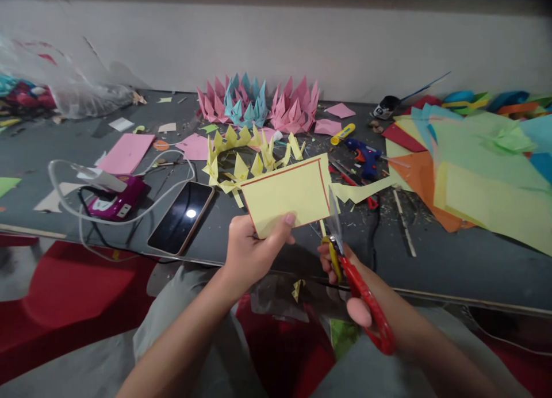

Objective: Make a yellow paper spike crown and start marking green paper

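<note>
My left hand (259, 248) grips the lower edge of a pale yellow sheet of paper (284, 196), thumb on top. Dark red lines run along the sheet's top, right and bottom edges. Through the handles of red and yellow scissors (357, 289) go the fingers of my right hand (345, 271). The scissor blades point up at the sheet's right edge, beside the red line. Whether they touch the paper I cannot tell. Just behind the sheet lies a ring of folded yellow paper points (233, 150).
Pink folded-paper crowns (295, 107) and a blue one (245, 102) stand by the wall. A phone (181, 217) and a purple power adapter (118, 199) with cables lie left. A blue glue gun (364, 156), yellow cutter (343, 134) and coloured sheets (483, 156) lie right, among scraps.
</note>
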Tool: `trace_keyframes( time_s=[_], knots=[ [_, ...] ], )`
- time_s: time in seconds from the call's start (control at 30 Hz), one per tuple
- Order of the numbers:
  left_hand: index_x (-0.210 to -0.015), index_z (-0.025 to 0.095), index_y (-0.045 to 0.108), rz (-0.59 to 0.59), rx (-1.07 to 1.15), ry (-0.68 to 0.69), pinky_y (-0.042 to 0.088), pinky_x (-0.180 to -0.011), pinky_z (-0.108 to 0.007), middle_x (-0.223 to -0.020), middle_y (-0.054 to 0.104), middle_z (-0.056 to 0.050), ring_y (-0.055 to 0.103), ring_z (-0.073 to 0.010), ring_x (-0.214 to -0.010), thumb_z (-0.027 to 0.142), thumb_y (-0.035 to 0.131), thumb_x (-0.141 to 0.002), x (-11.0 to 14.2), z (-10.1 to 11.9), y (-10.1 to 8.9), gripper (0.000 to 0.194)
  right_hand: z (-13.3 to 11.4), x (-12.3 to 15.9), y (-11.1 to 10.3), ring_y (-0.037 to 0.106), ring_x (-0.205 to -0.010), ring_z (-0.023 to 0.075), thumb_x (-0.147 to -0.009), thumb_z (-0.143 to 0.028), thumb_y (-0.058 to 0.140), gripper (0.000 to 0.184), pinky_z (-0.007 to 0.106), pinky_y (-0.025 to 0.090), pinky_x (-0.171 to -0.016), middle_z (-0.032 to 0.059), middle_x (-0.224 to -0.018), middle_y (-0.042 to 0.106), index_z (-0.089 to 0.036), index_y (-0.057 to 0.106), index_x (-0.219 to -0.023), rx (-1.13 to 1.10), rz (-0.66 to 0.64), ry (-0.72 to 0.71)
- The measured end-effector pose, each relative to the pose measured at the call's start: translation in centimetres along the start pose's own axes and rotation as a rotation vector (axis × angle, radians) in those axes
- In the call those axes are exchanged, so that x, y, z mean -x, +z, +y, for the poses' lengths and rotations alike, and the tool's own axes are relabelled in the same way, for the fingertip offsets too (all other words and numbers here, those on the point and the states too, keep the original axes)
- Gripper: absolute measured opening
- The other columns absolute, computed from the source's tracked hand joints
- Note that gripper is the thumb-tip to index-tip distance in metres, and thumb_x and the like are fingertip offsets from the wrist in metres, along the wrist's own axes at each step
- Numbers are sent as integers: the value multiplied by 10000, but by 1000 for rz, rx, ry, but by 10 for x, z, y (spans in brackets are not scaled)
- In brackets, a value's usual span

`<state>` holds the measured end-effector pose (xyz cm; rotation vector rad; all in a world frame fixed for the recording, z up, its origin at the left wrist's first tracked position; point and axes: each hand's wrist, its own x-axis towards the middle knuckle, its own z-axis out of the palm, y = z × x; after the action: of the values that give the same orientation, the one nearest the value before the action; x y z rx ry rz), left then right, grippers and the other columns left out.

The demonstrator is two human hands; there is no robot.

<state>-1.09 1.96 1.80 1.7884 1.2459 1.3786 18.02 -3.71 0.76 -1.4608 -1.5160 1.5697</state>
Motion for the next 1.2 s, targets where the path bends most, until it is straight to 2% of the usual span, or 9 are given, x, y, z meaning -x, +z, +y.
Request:
trace_keyframes(
  time_s=[0.1,0.3,0.5,0.83,1.0,1.2],
  knots=[
    [-468,160,584,4,3,1,434,-428,-145,-436,606,27,561,-67,-412,222,564,-796,0,1,0,335,-1,-1,1,545,-940,222,-682,-597,589,586,340,433,-860,48,-1020,543,-275,491,-1162,-29,10,41],
    [-465,162,578,24,19,-8,442,-440,-152,-434,603,26,559,-68,-409,237,561,-799,-1,2,-2,342,4,-1,1,549,-894,219,-647,-493,679,538,360,426,-868,46,-982,559,-277,534,-1118,-44,56,-1],
    [-466,165,584,5,22,-18,438,-422,-164,-440,610,17,561,-79,-411,242,557,-797,-1,1,-2,341,-1,-1,1,539,-924,244,-599,-530,701,577,395,410,-897,52,-983,558,-288,553,-1102,-95,59,13],
    [-467,160,584,8,24,-26,421,-416,-159,-440,608,17,551,-75,-404,235,561,-795,0,1,-1,338,9,-2,3,562,-867,208,-649,-513,672,478,349,456,-825,34,-944,561,-296,568,-1062,-146,107,100],
    [-465,163,585,-4,19,-32,428,-409,-166,-433,605,13,553,-80,-401,248,555,-799,-1,2,-1,345,0,-1,2,538,-899,220,-614,-498,702,539,359,424,-879,45,-974,560,-284,558,-1088,-125,66,43],
    [-464,166,580,3,20,-38,431,-425,-164,-446,611,16,557,-77,-412,241,555,-798,-1,2,-1,344,-5,0,4,545,-924,239,-599,-512,706,531,365,446,-848,43,-981,556,-286,563,-1058,-189,71,118]
  ],
)
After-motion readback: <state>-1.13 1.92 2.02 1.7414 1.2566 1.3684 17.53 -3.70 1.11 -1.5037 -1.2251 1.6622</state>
